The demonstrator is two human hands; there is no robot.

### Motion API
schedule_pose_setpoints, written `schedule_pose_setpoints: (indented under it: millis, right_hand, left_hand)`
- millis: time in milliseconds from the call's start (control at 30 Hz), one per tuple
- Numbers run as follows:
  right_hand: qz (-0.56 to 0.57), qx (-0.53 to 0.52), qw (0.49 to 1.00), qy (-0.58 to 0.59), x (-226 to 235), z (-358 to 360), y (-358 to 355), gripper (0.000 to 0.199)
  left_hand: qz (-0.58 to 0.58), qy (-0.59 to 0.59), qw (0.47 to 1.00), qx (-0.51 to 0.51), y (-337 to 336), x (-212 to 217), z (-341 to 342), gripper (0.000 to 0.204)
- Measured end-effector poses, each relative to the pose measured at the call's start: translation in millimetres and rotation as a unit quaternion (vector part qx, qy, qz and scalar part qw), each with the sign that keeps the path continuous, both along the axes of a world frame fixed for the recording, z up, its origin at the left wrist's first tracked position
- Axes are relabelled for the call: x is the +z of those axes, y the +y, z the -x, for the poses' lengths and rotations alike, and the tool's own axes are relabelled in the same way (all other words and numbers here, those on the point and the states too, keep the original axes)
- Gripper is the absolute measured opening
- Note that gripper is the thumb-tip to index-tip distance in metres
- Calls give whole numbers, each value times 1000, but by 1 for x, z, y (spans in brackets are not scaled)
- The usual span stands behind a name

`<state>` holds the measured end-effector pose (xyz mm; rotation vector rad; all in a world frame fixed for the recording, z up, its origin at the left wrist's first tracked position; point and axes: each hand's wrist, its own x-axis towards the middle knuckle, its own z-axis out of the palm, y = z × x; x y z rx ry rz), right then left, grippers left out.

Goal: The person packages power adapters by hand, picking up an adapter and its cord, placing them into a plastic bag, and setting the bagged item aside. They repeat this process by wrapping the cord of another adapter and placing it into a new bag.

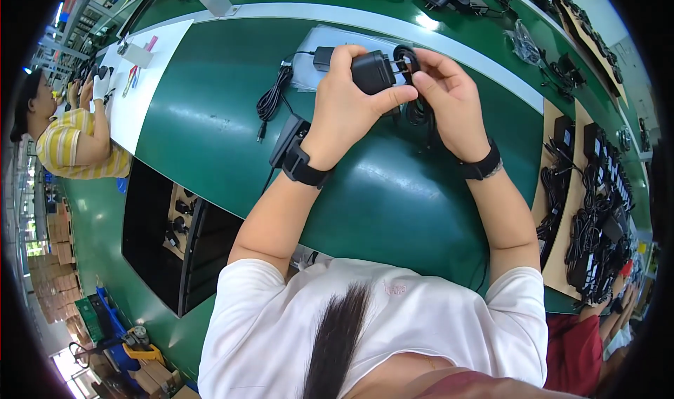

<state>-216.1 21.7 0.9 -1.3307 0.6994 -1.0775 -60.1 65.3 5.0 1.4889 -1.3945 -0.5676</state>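
Adapter (371, 72): black, held clear over the green workbench (393, 209), toward its far edge; the metal prongs (399, 65) point right.
Left hand (344, 108): grips the adapter's body, thumb along the near side, fingers over the far side. This hold on the casing looks sound, since it leaves the prongs exposed and should let the block be turned steadily.
Right hand (453, 97): pinches the cable coil (419, 111) between thumb and fingers, just beside the prongs; whether a fingertip touches the metal, I cannot tell.
Cable coil: black loops hanging below the right fingers. Every turn is best pinched together, as a slack one could spring loose or snag.
Prongs: light contact seems wise; pressing the loops sideways against them could scuff the cable.
Plastic bags (304, 76): clear, lying flat near the workbench's far edge, beyond the left hand.
Second adapter (324, 58): black, just beside the left fingers and partly hidden, so a wide swing of that hand could knock it.
Loose cable (270, 104): bundled left of the bags; best kept apart from the held coil.
Wrist device (289, 143): on the left wrist; slow turns should lower the risk of snagging its lead.
Cardboard trays (558, 258): by the workbench's right edge, well apart from both hands.
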Motion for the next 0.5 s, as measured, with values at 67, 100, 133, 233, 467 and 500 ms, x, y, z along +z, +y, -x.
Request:
schedule_pose_setpoints:
  millis: [67,100,133,233,467,500]
  right_hand:
    - [65,22,998,6,-3,-3,3,35]
    - [71,12,997,7,-8,-2,3,37]
    - [70,12,997,7,-9,-4,5,37]
    - [169,10,982,78,-15,-10,9,41]
    - [321,-10,937,137,-18,-15,14,58]
    - [321,-10,937,137,-18,-12,12,58]
  left_hand:
    - [11,14,999,-29,0,-3,-2,74]
    - [10,15,999,-29,0,-3,-2,74]
    - [6,1,1000,-24,0,-2,-2,74]
    - [3,-6,1000,-17,0,-5,-5,74]
    - [69,-21,997,-2,-7,-10,-12,80]
    - [75,-42,996,-9,-7,-8,-14,79]
